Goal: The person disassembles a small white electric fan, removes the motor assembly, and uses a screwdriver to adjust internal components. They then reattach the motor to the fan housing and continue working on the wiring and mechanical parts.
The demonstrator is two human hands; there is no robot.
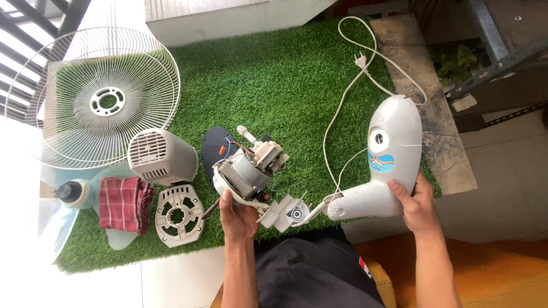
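My left hand (238, 215) is closed around the underside of the fan motor (249, 171), thumb up on its white front plate, holding it just above the near edge of the green turf mat (285, 85). The motor is stripped of its covers: a grey metal body, a pale gearbox on top, a short white shaft sticking out at the back, and red and blue wires running off its side. A white hinge bracket (287, 212) with a round metal-ringed hole hangs from its lower end, just beside my thumb.

My right hand (416, 202) grips the fan base housing (388, 165) from its right side, fingers wrapped over the narrow neck. The housing is glossy grey-white plastic, bent like an elbow, with a round knob hole and a blue and orange sticker on its rounded head. Thin wires run from its open neck to the bracket, so the two pieces hang together between my hands.

To the left on the turf lie a round slotted motor plate (178, 215), a folded red checked cloth (124, 204), a grey vented rear cover (160, 155) and a dark oval plate (217, 149) behind the motor. A translucent fan blade (63, 199) lies at the left edge. Farther off rests the white wire guard (94, 97), and the white power cord (354, 74) loops to its plug at the far end of the mat.
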